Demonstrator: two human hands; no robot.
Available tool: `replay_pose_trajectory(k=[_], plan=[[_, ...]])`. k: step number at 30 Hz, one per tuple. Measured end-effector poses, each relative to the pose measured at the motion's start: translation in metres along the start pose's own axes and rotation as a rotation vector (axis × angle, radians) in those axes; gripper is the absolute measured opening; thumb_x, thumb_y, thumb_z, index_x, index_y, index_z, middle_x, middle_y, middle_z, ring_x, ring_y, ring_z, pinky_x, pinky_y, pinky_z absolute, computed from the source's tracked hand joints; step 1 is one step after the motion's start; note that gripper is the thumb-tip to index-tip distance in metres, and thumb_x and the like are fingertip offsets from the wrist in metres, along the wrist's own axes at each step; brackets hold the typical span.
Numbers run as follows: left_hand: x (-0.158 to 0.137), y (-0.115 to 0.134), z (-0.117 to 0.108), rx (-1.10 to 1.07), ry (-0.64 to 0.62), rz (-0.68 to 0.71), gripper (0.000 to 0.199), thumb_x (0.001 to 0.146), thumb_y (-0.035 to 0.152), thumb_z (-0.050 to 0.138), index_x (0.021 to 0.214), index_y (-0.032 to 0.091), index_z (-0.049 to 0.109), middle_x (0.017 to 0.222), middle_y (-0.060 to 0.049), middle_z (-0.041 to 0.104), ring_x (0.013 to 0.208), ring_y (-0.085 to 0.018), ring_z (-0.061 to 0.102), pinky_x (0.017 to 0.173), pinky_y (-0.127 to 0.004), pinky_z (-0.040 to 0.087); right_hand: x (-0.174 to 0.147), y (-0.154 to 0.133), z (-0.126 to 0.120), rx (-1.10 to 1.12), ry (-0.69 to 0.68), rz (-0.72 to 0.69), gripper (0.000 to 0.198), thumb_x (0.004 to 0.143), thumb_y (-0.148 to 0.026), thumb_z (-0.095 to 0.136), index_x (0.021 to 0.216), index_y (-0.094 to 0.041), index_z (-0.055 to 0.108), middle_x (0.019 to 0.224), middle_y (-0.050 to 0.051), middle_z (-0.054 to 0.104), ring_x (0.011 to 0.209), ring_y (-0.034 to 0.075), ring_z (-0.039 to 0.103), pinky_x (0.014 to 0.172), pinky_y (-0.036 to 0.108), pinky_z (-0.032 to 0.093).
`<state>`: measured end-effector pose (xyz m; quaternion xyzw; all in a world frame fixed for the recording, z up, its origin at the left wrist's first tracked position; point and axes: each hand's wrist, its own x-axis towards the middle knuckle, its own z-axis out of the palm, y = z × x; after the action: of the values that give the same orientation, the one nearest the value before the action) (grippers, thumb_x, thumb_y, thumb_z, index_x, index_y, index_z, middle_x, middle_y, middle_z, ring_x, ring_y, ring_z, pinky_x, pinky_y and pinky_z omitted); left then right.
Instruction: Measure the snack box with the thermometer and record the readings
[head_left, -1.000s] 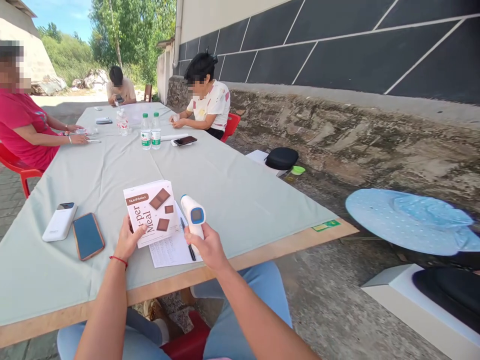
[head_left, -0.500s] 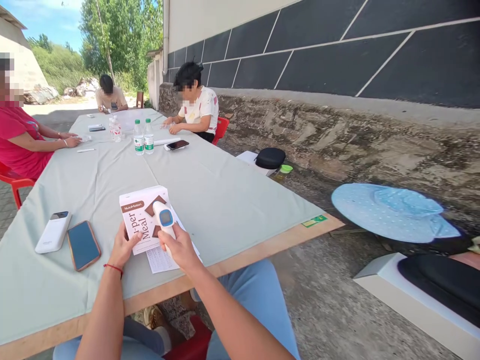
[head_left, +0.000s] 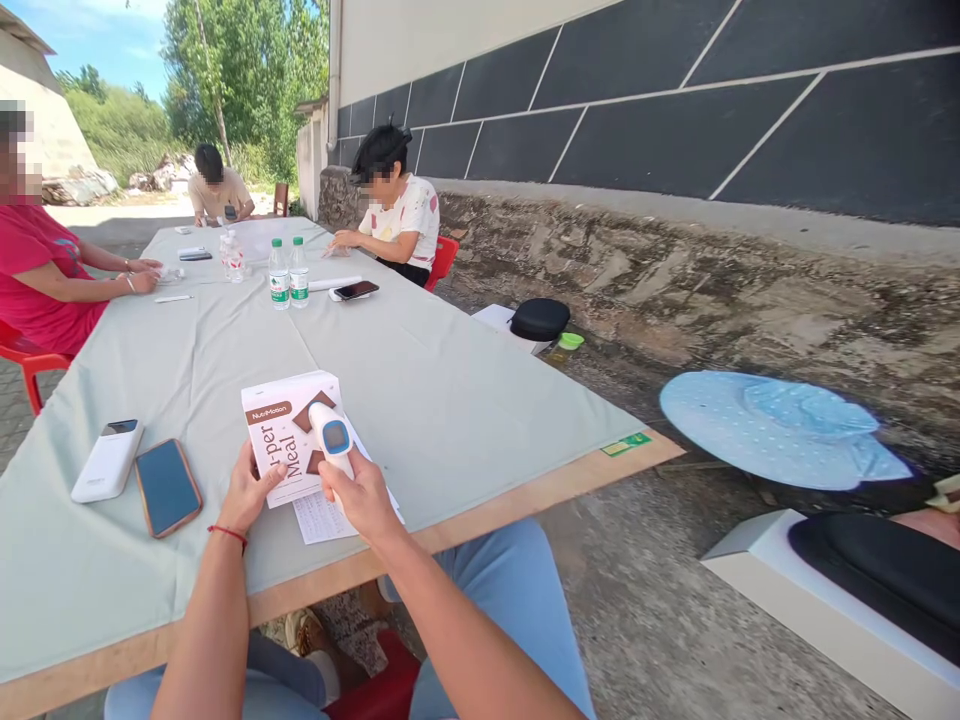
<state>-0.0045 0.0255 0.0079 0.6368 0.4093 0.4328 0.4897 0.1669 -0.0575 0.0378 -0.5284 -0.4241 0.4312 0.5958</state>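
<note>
box (head_left: 289, 435) white, brown squares | thermometer (head_left: 331, 437) white, blue | tablecloth (head_left: 420, 380) pale green

The thermometer (head_left: 331, 440) is smooth, glossy white plastic with a blue face. The box (head_left: 279, 430) beside it is matt printed cardboard, lying on a thin paper sheet (head_left: 321, 518). Pale matt cloth (head_left: 420, 380) covers the bench, whose bare wooden edge (head_left: 525, 495) shows. The phone (head_left: 167, 486) has a glossy glass screen.
</note>
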Motion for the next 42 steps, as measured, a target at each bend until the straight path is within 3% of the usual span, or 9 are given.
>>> replay_pose_trajectory(k=[19,30,35,42], plan=[[0.0,0.001,0.001,0.016,0.032,0.005,0.063,0.068,0.052,0.075,0.116,0.017,0.053,0.112,-0.011,0.066,0.103,-0.03,0.062,0.089,-0.044,0.049,-0.003,-0.009,-0.009,-0.012,-0.055,0.023,0.02,0.074,-0.041,0.056,0.07,-0.022,0.052,0.052,-0.005,0.049,0.053,0.013,0.045,0.055,0.027,0.037],[0.003,-0.006,0.0,0.003,0.024,-0.005,0.07,0.07,0.052,0.073,0.125,0.015,0.051,0.124,-0.014,0.063,0.115,-0.032,0.058,0.093,-0.043,0.047,-0.022,-0.031,-0.064,-0.005,0.084,-0.036,0.023,0.076,-0.043,0.058,0.075,-0.021,0.054,0.062,-0.002,0.054,0.059,0.014,0.048,0.058,0.027,0.038],[0.001,0.0,-0.002,0.167,0.082,0.015,0.065,0.068,0.054,0.072,0.117,0.015,0.056,0.113,-0.012,0.068,0.102,-0.03,0.063,0.086,-0.041,0.049,-0.03,-0.035,-0.079,0.004,0.141,-0.087,0.022,0.078,-0.042,0.058,0.076,-0.02,0.055,0.065,-0.001,0.055,0.061,0.014,0.05,0.06,0.028,0.04],[0.0,0.004,-0.006,0.413,0.137,0.037,0.059,0.066,0.059,0.068,0.107,0.018,0.061,0.099,-0.009,0.071,0.093,-0.03,0.063,0.08,-0.041,0.048,-0.032,-0.035,-0.081,0.011,0.14,-0.081,0.022,0.079,-0.042,0.059,0.079,-0.02,0.056,0.067,0.0,0.057,0.062,0.015,0.051,0.06,0.028,0.04]])
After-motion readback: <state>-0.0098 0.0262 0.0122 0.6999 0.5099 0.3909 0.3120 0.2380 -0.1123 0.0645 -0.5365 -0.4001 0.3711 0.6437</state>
